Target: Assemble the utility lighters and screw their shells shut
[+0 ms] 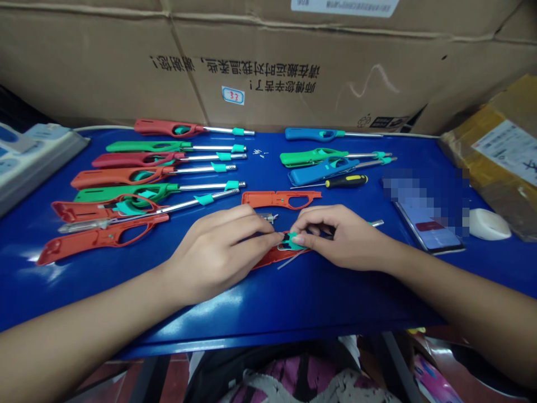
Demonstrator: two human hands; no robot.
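Observation:
My right hand (348, 238) pinches a small green trigger (297, 241) between thumb and fingers. It is above an orange lighter half-shell (272, 257), which lies partly under both hands. My left hand (222, 246) has its thumb and index fingertips pressed together at the left side of the trigger; what they grip is hidden. A thin pale tube (286, 262) sticks out below the trigger. Behind my fingers is a second orange half-shell (268, 198), with a small metal-ended part (271, 218) in front of it. A metal rod tip (376, 223) shows beyond my right hand.
Several lighters, such as a green one (126, 193), lie at left beside an opened orange one (96, 242). More lighters (323, 170) and a screwdriver (348, 181) lie at back right. A phone (428, 218), white mouse (489, 224) and cardboard box (507, 145) stand right; a large carton (268, 33) backs the table.

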